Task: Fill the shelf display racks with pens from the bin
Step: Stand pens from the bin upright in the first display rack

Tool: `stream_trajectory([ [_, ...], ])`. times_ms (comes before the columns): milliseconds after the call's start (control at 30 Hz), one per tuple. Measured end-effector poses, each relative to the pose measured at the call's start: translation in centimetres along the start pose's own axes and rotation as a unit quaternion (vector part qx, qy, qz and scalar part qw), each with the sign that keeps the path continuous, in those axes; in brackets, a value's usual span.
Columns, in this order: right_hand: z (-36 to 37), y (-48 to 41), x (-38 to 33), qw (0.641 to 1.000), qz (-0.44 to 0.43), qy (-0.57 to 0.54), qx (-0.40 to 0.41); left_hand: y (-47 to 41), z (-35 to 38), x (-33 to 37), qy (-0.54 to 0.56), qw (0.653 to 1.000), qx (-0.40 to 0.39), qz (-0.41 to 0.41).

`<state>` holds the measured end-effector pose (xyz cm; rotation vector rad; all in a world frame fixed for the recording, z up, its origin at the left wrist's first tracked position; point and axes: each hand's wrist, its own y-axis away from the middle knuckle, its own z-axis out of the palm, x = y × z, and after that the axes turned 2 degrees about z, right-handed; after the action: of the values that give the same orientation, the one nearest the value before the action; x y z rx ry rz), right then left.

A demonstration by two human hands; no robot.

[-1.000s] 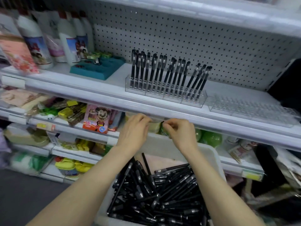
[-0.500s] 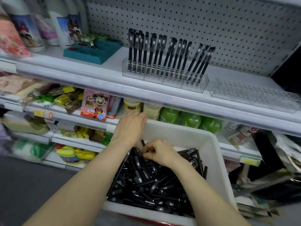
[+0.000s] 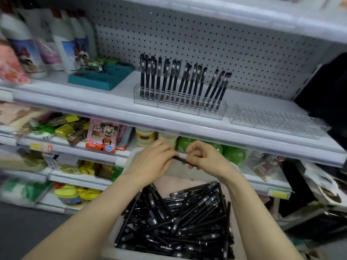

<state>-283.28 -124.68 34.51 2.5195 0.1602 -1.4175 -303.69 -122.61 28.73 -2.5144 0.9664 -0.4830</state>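
Observation:
A white bin (image 3: 131,156) below me holds a heap of black pens (image 3: 180,222). Above its far rim, my left hand (image 3: 152,163) and my right hand (image 3: 204,158) together hold one black pen (image 3: 181,158) lying sideways, each pinching an end. On the shelf above stands a clear display rack (image 3: 178,105) with several black pens upright in it. To its right lies a second clear rack (image 3: 276,121) with no pens in it.
A teal tray (image 3: 101,77) and white bottles (image 3: 63,38) stand at the shelf's left. The shelf's front rail (image 3: 169,126) runs just above my hands. Lower shelves hold green balls (image 3: 234,154), jars and packaged goods. A pegboard backs the shelf.
My right hand has risen out of the bin with a pen. My left hand has left the bin rim and joined it at the pen. The view has tilted up.

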Motion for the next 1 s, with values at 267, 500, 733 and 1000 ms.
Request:
stream_trajectory([
  [267, -2.1, -0.5, -3.8, 0.931, -0.071, -0.336, 0.122, -2.4, -1.8, -0.1, 0.049, 0.992, 0.104, -0.056],
  [500, -0.8, -3.4, -6.8, 0.952, -0.086, -0.247, 0.158, -5.4, -4.4, -0.9, 0.065, 0.983, 0.160, -0.065],
  [733, -3.9, -7.7, -12.4, 0.959, -0.131, -0.077, 0.238, -7.7, -7.1, -6.3, -0.075, 0.976, 0.134, -0.153],
  [1000, -3.1, -13.2, -14.8, 0.929, -0.180, 0.087, 0.313, -8.5, -6.8, -8.5, -0.096, 0.976, 0.107, -0.161],
])
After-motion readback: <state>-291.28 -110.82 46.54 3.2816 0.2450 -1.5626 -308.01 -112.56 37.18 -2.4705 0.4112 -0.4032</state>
